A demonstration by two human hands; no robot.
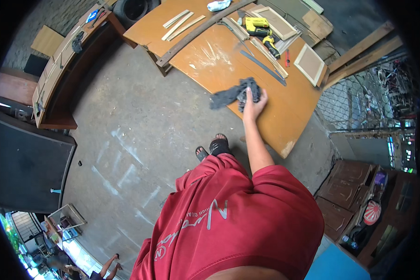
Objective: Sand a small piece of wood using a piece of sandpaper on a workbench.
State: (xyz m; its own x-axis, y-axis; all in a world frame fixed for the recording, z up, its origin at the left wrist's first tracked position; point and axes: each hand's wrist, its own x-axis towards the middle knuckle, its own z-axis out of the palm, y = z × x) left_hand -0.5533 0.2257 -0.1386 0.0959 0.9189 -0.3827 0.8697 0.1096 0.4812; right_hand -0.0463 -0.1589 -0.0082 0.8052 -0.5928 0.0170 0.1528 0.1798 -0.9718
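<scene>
My right hand [254, 105] grips a crumpled dark grey cloth rag [251, 87] at the near edge of an orange-brown wooden table [283, 115]. One end of the rag trails left past the edge and is blurred. My left hand is out of view. Beyond the rag, a dark flat metal strip [262, 67] lies slantwise on the tabletop beside thin wooden strips [271, 59]. Pale dust [213, 57] marks the surface to the left.
Farther back lie a yellow-black power tool [257, 25], a second yellow-black tool [271, 46], a red cutter [287, 58] and wooden frames [309, 64]. A long wooden bar [199, 36] crosses the table. A wooden cabinet [57, 70] lies left; people [105, 269] appear lower left.
</scene>
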